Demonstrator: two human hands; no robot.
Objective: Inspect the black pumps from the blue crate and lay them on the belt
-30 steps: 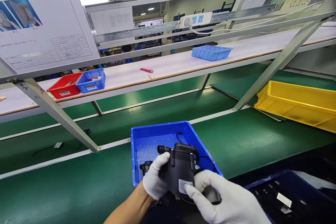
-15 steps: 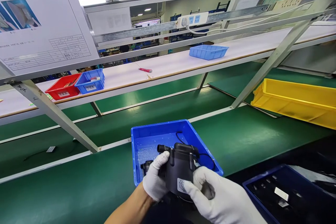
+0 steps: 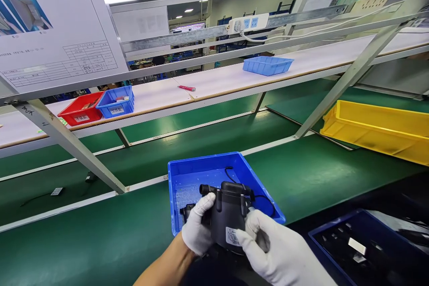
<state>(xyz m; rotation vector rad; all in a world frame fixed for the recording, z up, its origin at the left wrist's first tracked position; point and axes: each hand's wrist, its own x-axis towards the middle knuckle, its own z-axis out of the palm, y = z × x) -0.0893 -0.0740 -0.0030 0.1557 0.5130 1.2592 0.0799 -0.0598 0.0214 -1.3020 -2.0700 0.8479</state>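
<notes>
A black pump (image 3: 226, 214) with a threaded port and a white printed label (image 3: 232, 236) is held up in front of the blue bin (image 3: 204, 164). My left hand (image 3: 200, 225), in a white glove, grips its left side, thumb near the port. My right hand (image 3: 273, 246), gloved too, closes on the lower right side, with the thumb at the label's edge and the other fingers curled. Behind the pump, a black cable (image 3: 264, 197) lies in the bin. Another dark part (image 3: 186, 211) shows in the bin beside my left hand.
The bin rests on a green surface (image 3: 100, 241) before a slanted metal frame. A yellow bin (image 3: 378, 132) stands right; a dark blue tray (image 3: 338, 250) with black parts sits lower right. Red (image 3: 82, 108) and blue boxes (image 3: 115, 102) are on the shelf. A cable with a white tag (image 3: 56, 191) lies left.
The tagged cable at the left has shifted leftward, and a small black piece beside the post shows more. Both hands keep their hold on the pump, almost unmoved.
</notes>
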